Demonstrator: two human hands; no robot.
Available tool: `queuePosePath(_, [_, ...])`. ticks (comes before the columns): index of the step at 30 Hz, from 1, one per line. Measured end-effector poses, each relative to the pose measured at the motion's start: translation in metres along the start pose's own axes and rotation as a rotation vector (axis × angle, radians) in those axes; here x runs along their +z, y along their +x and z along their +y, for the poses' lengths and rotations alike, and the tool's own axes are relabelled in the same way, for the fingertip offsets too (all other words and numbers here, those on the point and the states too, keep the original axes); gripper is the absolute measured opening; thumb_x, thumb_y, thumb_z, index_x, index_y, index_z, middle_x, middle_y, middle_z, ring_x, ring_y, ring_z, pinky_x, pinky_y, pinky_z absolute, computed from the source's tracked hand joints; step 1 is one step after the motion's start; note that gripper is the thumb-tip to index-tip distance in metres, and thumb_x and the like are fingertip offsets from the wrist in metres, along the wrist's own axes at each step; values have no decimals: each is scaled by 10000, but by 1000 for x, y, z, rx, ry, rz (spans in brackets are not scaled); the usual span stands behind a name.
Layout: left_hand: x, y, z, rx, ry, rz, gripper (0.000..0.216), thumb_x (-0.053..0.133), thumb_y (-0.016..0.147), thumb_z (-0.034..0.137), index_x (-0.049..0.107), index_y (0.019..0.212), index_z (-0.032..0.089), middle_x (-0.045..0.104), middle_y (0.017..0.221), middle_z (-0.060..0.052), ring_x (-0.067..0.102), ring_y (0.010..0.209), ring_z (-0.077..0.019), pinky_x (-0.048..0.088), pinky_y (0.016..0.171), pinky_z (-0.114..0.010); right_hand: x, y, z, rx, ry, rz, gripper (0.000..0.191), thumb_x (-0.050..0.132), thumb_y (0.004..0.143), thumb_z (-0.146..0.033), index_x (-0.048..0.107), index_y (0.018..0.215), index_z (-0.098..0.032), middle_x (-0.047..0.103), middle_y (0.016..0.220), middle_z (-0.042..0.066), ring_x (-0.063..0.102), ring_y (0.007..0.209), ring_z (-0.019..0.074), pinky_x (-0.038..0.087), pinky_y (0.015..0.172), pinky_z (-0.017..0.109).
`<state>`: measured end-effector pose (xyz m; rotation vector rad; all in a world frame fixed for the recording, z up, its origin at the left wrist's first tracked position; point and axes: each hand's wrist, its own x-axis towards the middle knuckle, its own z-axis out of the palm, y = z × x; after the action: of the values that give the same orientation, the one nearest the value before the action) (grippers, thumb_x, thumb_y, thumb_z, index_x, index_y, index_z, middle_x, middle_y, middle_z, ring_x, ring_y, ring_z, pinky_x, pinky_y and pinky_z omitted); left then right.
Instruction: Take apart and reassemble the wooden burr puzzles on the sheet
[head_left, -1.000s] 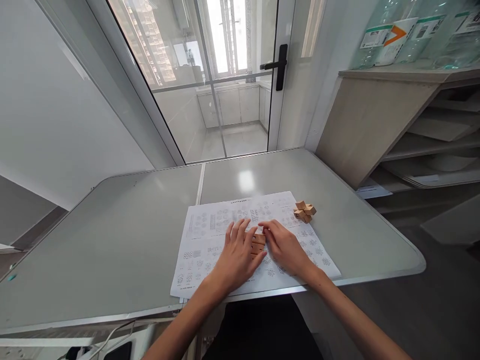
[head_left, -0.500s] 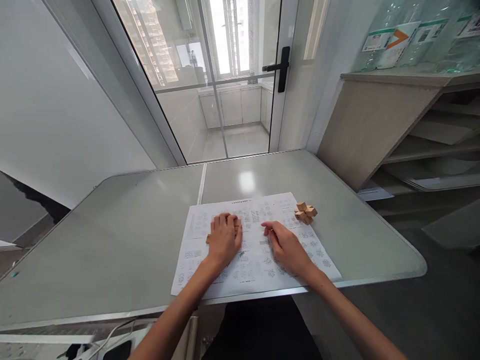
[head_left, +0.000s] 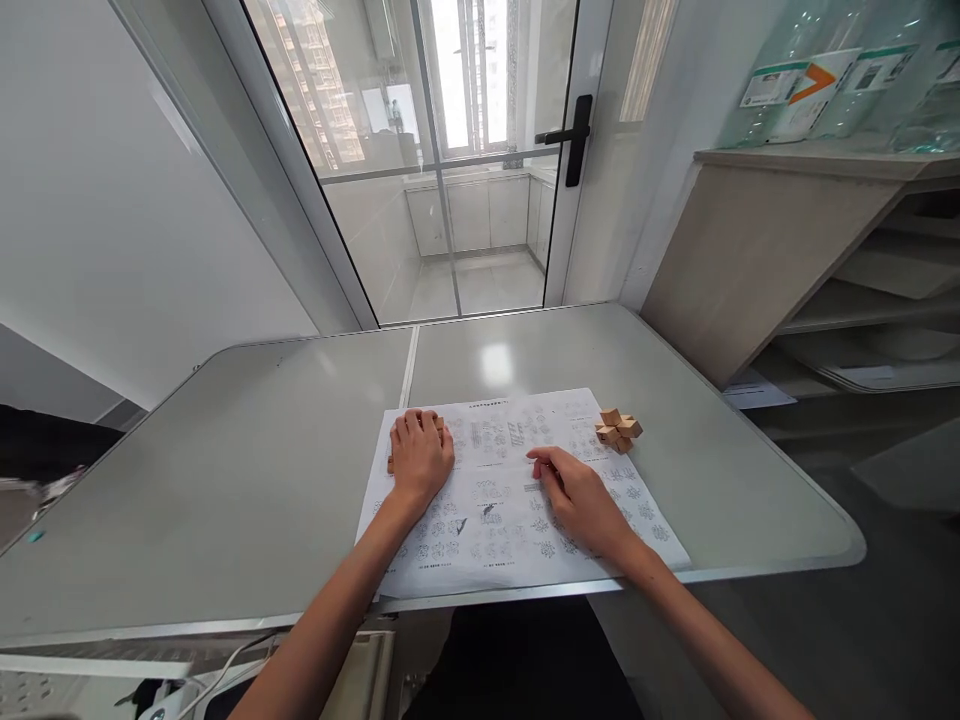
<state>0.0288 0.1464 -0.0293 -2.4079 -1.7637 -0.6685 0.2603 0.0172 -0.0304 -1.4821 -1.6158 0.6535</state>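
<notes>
My left hand (head_left: pixel 421 455) is bent over small wooden puzzle pieces (head_left: pixel 440 425) on the printed sheet (head_left: pixel 480 575). Its fingers curl down around them, and most of the wood is hidden underneath; a bit of it shows at either side of the hand. My right hand (head_left: pixel 577 500) rests on the sheet's right half, loosely curved with the index finger forward and the thumb apart, and nothing visible is in it. Beyond it, at the sheet's upper right edge, stands an interlocked wooden burr puzzle (head_left: pixel 619 430). Rows of small puzzle diagrams cover the paper.
The sheet lies near the front edge of a pale grey table (head_left: pixel 225 480). Behind the table is a glazed door with a black handle (head_left: pixel 576 140). A wooden shelf unit (head_left: pixel 720 260) with large plastic bottles (head_left: pixel 817 95) on top stands at right. Cables (head_left: pixel 225 670) lie below the table's left front.
My left hand has slid left across the sheet with the wooden pieces under it, uncovering diagrams. My right hand stays nearly in place. The view has shifted slightly.
</notes>
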Motion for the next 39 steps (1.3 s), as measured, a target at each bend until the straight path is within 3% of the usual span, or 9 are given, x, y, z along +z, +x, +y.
queuePosePath(10, [-20, 8, -30, 133, -26, -55, 230, 495, 1005, 324, 594, 1161, 187, 596, 1235, -152, 541, 1183, -330, 432, 1074, -515, 0, 0, -1, 2, 13, -14, 257, 413, 1037, -248, 647, 1139, -219, 710, 958, 48, 669, 841, 226, 525, 796, 385])
queuePosePath(14, [-29, -12, -19, 196, -73, -59, 247, 504, 1014, 294, 561, 1238, 208, 584, 1326, -133, 530, 1260, -318, 451, 1077, -508, 0, 0, -1, 20, 33, -19, 261, 415, 1042, -280, 652, 1136, -225, 710, 962, 56, 663, 832, 233, 519, 783, 386])
queuePosePath(18, [-46, -47, 7, 334, -352, -164, 298, 529, 1017, 263, 543, 1312, 219, 585, 1349, -120, 542, 1284, -291, 451, 1101, -483, 1, 0, 1, 45, 53, -30, 266, 426, 1041, -311, 655, 1150, -232, 715, 965, 59, 648, 784, 227, 512, 746, 374])
queuePosePath(21, [-61, -72, 24, 291, -562, -332, 259, 522, 1030, 288, 591, 1275, 245, 633, 1243, -81, 635, 1083, -222, 521, 971, -374, 1, 1, 2, 54, 63, -23, 255, 444, 1032, -313, 658, 1147, -234, 719, 963, 52, 643, 774, 224, 505, 747, 370])
queuePosePath(24, [-72, -86, 27, 167, -703, -463, 232, 480, 1051, 336, 654, 1173, 243, 671, 947, -22, 612, 767, -158, 511, 744, -286, 1, 1, 2, 72, 68, -24, 248, 457, 1027, -322, 665, 1131, -237, 725, 968, 49, 641, 772, 223, 498, 741, 362])
queuePosePath(27, [-76, -88, 19, 28, -760, -464, 265, 492, 1041, 392, 691, 1084, 223, 623, 771, 4, 555, 684, -155, 450, 659, -266, 1, 1, 1, 79, 81, -28, 250, 463, 1023, -335, 674, 1112, -235, 726, 965, 51, 635, 766, 222, 488, 715, 350])
queuePosePath(31, [-77, -85, 11, -105, -822, -423, 321, 502, 1026, 453, 691, 1061, 195, 611, 734, -1, 547, 687, -165, 426, 646, -263, 2, 1, 2, 94, 101, -7, 271, 461, 1020, -360, 670, 1126, -226, 725, 978, 55, 617, 736, 207, 475, 668, 332])
queuePosePath(39, [-70, -89, 14, -86, -799, -407, 301, 522, 1010, 441, 701, 1024, 200, 638, 779, -11, 506, 672, -158, 396, 627, -259, 4, 4, 8, 165, 113, 221, 315, 467, 992, -368, 583, 1239, -211, 713, 987, 54, 614, 718, 188, 499, 698, 333])
